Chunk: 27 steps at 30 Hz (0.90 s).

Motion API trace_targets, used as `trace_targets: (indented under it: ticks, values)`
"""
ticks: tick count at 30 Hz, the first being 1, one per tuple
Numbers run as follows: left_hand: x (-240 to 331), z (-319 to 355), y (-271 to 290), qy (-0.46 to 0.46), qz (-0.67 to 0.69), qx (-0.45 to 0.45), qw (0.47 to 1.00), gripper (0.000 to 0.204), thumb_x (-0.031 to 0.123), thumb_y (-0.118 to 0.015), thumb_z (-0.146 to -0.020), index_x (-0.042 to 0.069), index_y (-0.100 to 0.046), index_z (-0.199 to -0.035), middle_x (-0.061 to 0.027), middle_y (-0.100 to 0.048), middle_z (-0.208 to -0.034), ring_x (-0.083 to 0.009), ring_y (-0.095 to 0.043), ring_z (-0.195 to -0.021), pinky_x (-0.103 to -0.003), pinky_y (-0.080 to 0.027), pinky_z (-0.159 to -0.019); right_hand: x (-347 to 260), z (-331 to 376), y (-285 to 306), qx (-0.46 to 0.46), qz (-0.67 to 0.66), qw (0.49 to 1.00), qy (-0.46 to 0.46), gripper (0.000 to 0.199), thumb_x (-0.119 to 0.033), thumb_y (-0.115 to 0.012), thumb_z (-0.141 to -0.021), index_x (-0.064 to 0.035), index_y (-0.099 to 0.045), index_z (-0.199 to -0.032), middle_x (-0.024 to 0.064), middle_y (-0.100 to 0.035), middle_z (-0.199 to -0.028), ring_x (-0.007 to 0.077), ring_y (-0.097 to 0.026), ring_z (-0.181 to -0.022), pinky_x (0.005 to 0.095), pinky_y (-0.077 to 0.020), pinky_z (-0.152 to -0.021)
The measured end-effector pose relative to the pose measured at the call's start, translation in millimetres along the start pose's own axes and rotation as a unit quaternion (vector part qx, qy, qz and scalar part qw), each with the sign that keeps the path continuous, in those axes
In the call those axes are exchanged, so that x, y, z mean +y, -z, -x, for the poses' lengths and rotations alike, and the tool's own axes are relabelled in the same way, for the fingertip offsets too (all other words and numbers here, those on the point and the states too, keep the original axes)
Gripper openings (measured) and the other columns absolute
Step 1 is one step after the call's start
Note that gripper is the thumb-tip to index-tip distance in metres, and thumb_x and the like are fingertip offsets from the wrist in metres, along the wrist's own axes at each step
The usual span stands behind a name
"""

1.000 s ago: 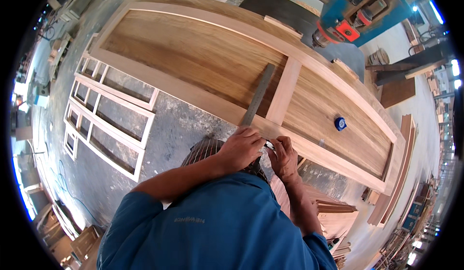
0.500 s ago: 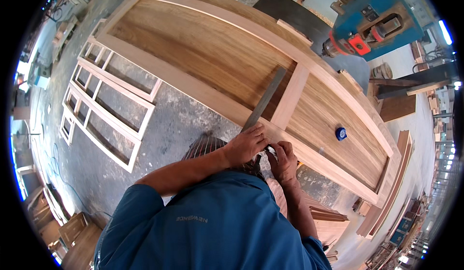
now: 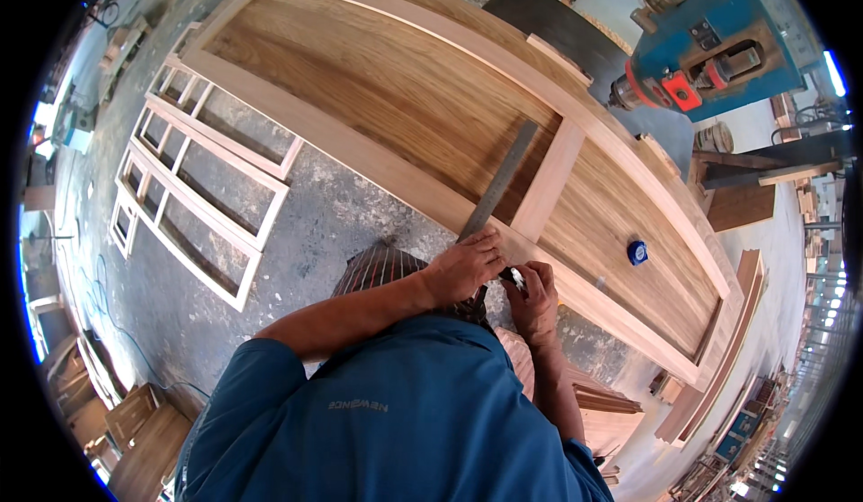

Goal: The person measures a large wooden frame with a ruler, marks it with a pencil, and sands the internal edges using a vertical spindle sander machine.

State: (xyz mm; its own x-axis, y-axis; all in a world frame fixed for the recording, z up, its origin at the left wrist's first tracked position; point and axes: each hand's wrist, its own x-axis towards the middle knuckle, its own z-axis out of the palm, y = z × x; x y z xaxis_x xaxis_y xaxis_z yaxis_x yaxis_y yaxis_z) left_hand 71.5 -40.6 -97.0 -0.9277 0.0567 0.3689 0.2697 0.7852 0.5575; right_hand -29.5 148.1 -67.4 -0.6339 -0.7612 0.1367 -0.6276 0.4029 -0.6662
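While window frames lie on floor at far left, work centres on large wooden door laid flat. Left hand: fingers closed down on near end of steel ruler, pinning it across door's near rail. Right hand: fingers pinched on small marking tool, tip at ruler edge. Step judged: marking line; next calls for steady ruler. Blue tape measure rests on panel, right. Tool tip hidden; kind unclear.
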Motion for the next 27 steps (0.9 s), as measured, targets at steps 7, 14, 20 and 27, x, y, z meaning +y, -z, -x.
trace_targets:
  ticks: [7, 14, 20, 27]
  values:
    - [-3, 0, -5, -0.020, 0.012, 0.025, 0.999, 0.038, 0.019, -0.055, -0.092, -0.005, -0.064, -0.120, -0.0237, -0.066, -0.121, -0.0420, -0.056, -0.130, -0.050, -0.037, -0.120, -2, -4, 4, 0.007, 0.004, 0.999, 0.038, 0.036, -0.003, -0.083, -0.081, -0.0070, -0.071, -0.115, 0.0117, -0.064, -0.108, 0.0249, -0.066, -0.077, 0.0353, -0.0539, -0.062]
    - [-2, 0, -5, -0.017, 0.004, 0.023, 1.000, 0.036, 0.017, -0.058, -0.089, -0.004, -0.064, -0.118, -0.0221, -0.066, -0.119, -0.0414, -0.057, -0.129, -0.050, -0.037, -0.120, 0, -5, 7, 0.043, -0.029, 0.998, 0.028, 0.030, -0.001, -0.077, -0.086, -0.0057, -0.072, -0.116, 0.0116, -0.065, -0.098, 0.0231, -0.064, -0.076, 0.0320, -0.0514, -0.064]
    - [-3, 2, -5, -0.026, -0.007, 0.036, 0.999, 0.032, 0.016, -0.059, -0.088, -0.003, -0.065, -0.113, -0.0204, -0.065, -0.115, -0.0391, -0.058, -0.126, -0.048, -0.038, -0.120, -42, -46, 33, 0.062, -0.264, 0.954, -0.128, 0.024, -0.018, -0.057, -0.104, -0.0013, -0.074, -0.108, 0.0053, -0.061, -0.089, 0.0167, -0.056, -0.073, 0.0274, -0.0450, -0.066]
    - [-14, 1, -22, -0.018, 0.008, 0.022, 1.000, 0.041, 0.017, -0.068, -0.081, -0.001, -0.068, -0.117, -0.0172, -0.068, -0.125, -0.0351, -0.057, -0.133, -0.046, -0.034, -0.124, -60, -93, 4, -0.084, -0.342, 0.920, -0.174, 0.038, -0.035, -0.061, -0.107, -0.0006, -0.076, -0.108, 0.0053, -0.068, -0.076, 0.0109, -0.062, -0.066, 0.0250, -0.0484, -0.061]
